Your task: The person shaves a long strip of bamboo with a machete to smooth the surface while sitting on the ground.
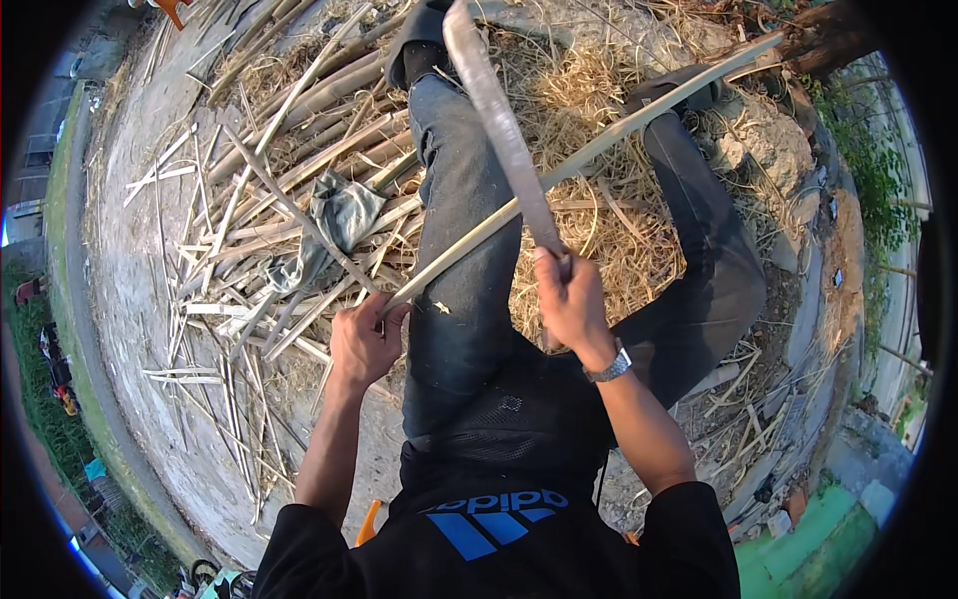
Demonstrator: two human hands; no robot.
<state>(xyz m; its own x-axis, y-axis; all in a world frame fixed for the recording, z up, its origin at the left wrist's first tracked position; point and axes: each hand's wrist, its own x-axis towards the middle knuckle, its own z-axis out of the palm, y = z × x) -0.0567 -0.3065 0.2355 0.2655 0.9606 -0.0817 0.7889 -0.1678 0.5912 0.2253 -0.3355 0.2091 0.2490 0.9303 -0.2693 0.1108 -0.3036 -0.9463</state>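
My left hand [365, 340] is closed on the near end of a long pale bamboo strip [469, 238]. The strip slants across my thigh, its far end at the upper right. A thinner brown stick [289, 205] also reaches my left hand; whether I grip it too I cannot tell. My right hand [573, 304] is wrapped round the handle of a machete [496, 120]. Its long grey blade points away from me and crosses over the strip in this view; I cannot tell whether they touch.
A heap of bamboo pieces [334, 130] lies at the left with a grey-green cloth [344, 212] on it. Straw-like shavings [589, 245] cover the ground between my legs [464, 200]. A dark log end [833, 38] and rocks [763, 150] are at the upper right.
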